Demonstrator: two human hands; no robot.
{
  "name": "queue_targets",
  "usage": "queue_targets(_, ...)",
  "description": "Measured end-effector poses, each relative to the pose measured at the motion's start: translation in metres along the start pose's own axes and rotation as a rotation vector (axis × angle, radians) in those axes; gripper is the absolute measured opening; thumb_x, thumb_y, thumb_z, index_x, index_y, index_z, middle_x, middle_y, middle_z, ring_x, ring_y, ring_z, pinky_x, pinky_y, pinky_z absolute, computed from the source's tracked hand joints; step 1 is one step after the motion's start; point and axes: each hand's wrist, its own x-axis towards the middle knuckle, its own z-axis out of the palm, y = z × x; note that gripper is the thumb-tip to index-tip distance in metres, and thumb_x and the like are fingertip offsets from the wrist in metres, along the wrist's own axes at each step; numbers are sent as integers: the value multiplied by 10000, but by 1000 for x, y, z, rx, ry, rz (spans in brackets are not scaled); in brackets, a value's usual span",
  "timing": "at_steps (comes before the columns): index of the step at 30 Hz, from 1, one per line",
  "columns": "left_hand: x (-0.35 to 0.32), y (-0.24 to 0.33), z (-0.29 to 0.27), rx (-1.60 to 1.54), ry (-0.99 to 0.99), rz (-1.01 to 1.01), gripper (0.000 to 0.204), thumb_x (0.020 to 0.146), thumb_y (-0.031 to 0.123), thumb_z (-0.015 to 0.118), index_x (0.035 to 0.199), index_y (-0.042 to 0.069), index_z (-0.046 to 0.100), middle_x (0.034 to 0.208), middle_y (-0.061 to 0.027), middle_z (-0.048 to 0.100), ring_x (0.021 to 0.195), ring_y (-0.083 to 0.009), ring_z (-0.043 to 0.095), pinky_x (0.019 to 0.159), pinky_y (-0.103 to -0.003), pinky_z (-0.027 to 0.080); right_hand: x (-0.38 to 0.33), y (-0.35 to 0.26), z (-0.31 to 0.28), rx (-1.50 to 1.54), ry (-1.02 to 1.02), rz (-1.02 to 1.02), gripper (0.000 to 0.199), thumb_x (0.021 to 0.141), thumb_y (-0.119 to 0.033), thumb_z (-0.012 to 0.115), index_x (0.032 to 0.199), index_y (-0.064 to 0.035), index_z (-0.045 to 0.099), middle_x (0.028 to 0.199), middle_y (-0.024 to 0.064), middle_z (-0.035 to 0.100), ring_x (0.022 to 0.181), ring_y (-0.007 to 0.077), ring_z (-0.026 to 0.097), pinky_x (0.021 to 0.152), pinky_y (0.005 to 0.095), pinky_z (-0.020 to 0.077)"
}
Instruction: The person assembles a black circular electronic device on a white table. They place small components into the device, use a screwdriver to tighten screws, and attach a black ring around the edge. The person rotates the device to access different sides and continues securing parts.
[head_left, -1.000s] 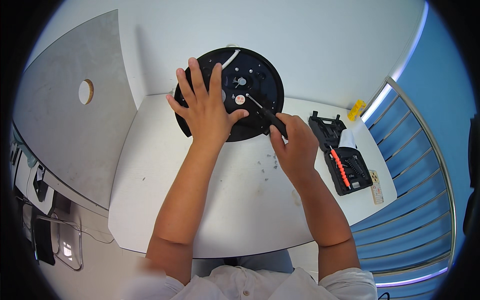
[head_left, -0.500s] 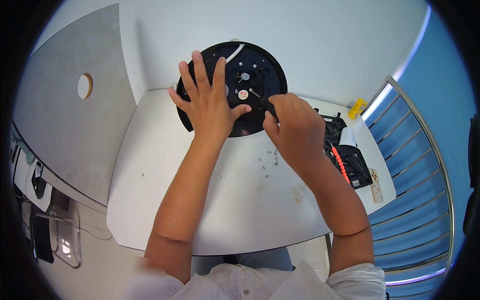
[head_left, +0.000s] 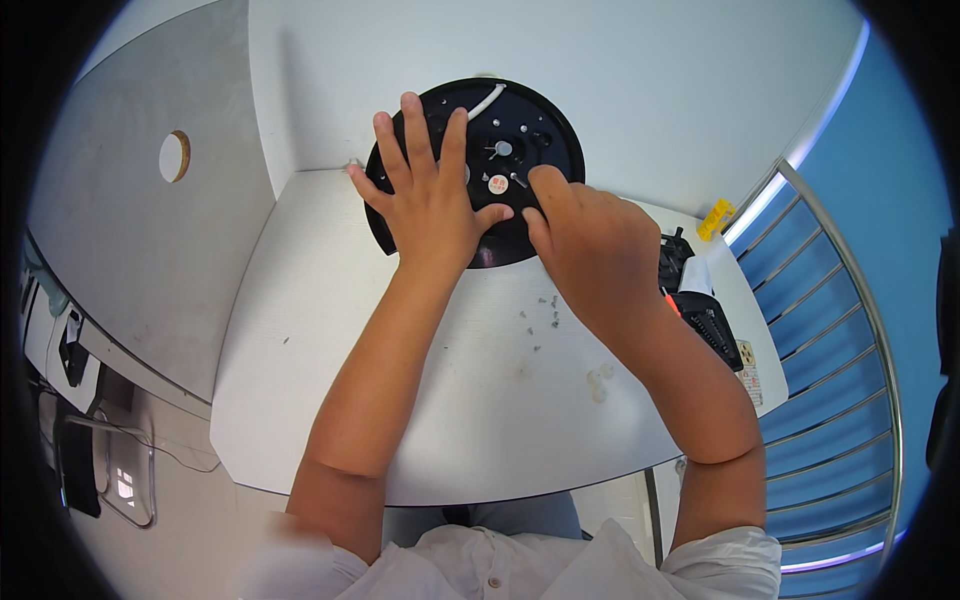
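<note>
A round black appliance base stands at the far side of the table, with a white cord, silvery screws and a round label on its dark face. My left hand lies spread across its left half, fingers apart and palm on the surface. At its right side my right hand is closed around a dark screwdriver, mostly hidden by the fingers. The screwdriver's thin shaft points left at a screw right of the label.
Several small screws lie loose on the white table. A black tool case, a yellow plastic piece and a remote control sit at the right. Beyond that edge runs a metal railing; a grey panel rises on the left.
In view, the base and both hands have shifted slightly right. My right hand has turned and now covers more of the screwdriver. The left hand stays spread on the base.
</note>
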Motion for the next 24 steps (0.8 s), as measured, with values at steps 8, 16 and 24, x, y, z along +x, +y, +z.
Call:
queue_targets(8,0,-1,2,-15,5,9,1149,464,457,906,1440,258,333,1581,-110,61,1448,-371,21,1025,-719,123,0,2,-9,41,-91,65,243,776,-160,716,909,-84,527,732,31,538,658,201,549,543,318,440)
queue_targets(16,0,-2,2,3,7,1,1155,467,469,903,1443,260,322,1581,-111,53,1448,-373,10,1021,-719,126,-8,10,-5,23,-49,-12,214,804,-143,690,932,-76,532,716,40,533,662,203,546,546,316,440)
queue_targets(24,-1,-2,4,4,25,15,1122,493,480,892,1437,250,330,1580,-122,54,1446,-376,16,1020,-710,138,0,6,-12,-108,-188,85,241,805,-184,704,964,-81,556,639,26,546,537,185,516,481,299,383)
